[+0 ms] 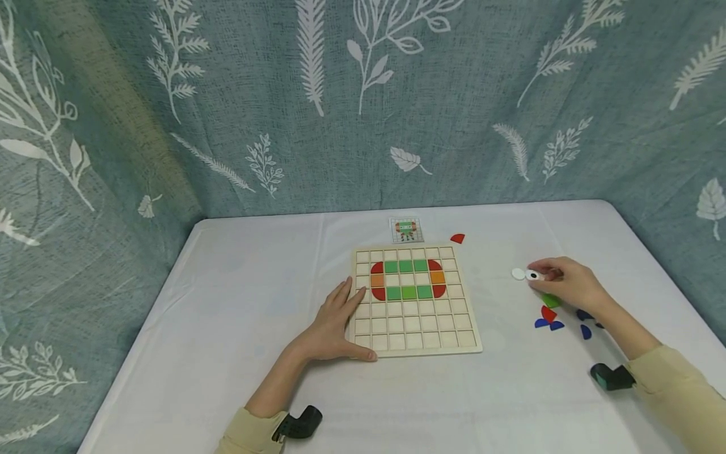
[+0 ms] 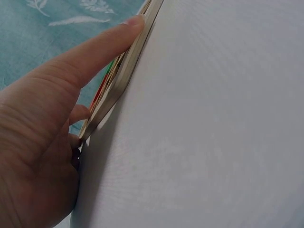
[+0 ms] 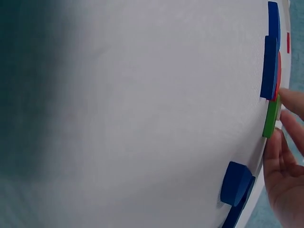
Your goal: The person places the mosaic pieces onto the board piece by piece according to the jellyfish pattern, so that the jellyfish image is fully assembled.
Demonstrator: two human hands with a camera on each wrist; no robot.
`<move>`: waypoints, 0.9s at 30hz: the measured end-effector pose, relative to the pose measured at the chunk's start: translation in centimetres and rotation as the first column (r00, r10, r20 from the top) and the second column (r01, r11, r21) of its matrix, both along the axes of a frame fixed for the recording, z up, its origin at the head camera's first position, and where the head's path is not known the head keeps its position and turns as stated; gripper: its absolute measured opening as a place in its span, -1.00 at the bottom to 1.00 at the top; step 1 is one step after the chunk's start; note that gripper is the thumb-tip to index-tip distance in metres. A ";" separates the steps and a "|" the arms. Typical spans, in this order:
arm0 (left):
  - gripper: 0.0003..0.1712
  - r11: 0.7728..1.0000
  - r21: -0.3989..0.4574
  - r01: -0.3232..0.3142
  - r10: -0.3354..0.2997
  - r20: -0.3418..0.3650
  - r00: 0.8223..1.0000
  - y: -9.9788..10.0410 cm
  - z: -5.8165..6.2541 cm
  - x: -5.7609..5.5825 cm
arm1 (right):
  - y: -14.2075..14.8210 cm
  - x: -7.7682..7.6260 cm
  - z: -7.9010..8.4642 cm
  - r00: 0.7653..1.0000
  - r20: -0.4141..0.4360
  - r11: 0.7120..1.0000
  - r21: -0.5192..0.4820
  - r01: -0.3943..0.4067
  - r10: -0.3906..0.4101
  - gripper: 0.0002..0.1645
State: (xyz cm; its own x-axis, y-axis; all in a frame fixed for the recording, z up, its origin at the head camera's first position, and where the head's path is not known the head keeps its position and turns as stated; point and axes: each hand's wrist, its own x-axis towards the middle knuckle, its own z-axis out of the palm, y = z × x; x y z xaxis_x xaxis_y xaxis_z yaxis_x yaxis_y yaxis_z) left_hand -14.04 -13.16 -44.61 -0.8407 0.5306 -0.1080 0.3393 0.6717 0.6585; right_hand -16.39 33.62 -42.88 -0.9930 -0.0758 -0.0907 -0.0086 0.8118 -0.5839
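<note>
A pale wooden grid board (image 1: 421, 341) lies on the table, with green, orange and red pieces set as a ring in its upper part. Along its left edge rests my left hand (image 1: 331, 325), fingers spread and extended, thumb at the lower left corner. In the left wrist view the thumb (image 2: 107, 47) lies against the board's side (image 2: 121, 85). To the right of the board, my right hand (image 1: 573, 282) pinches a white round piece with a black dot (image 1: 532, 275) between thumb and fingers. A plain white disc (image 1: 518, 273) lies just left of it.
Under the right hand are a green piece (image 1: 551, 301), a red quarter piece (image 1: 548, 314) and several blue pieces (image 1: 586, 331). A small pattern card (image 1: 406, 230) lies behind the board, with another red quarter piece (image 1: 457, 238) to its right. Patterned cloth (image 1: 340, 157) hangs behind the table.
</note>
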 end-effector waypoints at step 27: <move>0.43 1.000 -0.003 0.018 -0.018 -0.002 1.000 -0.1 -0.2 -0.3 | 0.1 0.7 0.1 0.996 -0.067 0.998 -0.015 -0.057 0.056 -0.57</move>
State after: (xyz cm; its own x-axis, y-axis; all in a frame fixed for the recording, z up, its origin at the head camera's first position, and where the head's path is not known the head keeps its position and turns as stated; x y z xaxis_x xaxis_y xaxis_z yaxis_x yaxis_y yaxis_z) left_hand -14.31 -13.29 -44.79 -0.8313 0.5452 -0.1080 0.3525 0.6675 0.6558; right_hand -15.71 33.77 -42.77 -0.9909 -0.1330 -0.0225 -0.0937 0.7991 -0.5938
